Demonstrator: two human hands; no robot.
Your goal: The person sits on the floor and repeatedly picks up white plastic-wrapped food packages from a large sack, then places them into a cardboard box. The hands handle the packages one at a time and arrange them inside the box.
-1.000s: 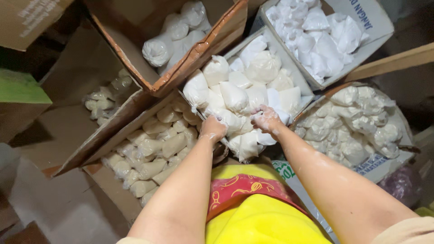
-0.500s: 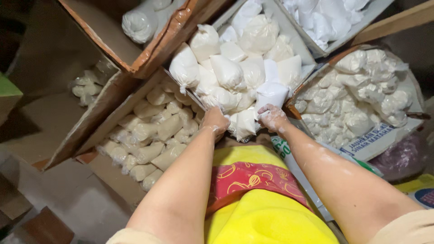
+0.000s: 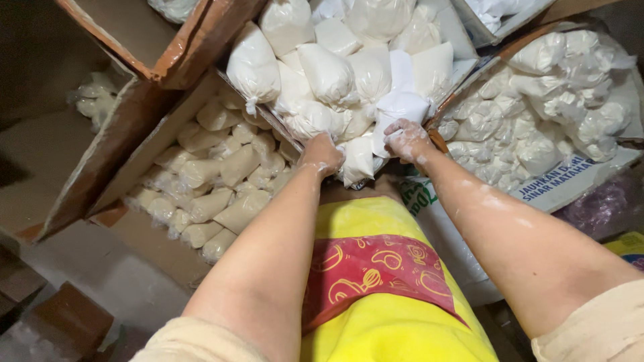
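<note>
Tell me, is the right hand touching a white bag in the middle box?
Touching. The head view shows the right hand gripping a white bag, fingers pressed into its plastic.

The middle carton (image 3: 463,64) holds white powder bags (image 3: 329,74) in clear film. Left of it, a brown carton (image 3: 127,154) with a rust-red edge holds cream, yellowish bags (image 3: 228,174). Right of it, paler off-white bags (image 3: 537,114) lie on a white sack (image 3: 570,184) with dark blue print. Below the middle carton, the garment (image 3: 382,315) is bright yellow, crossed by a red band (image 3: 376,268) with yellow swirls. Both hands (image 3: 322,154) are dusted white. A purplish thing (image 3: 604,208), perhaps plastic, shows dimly at the far right.
</note>
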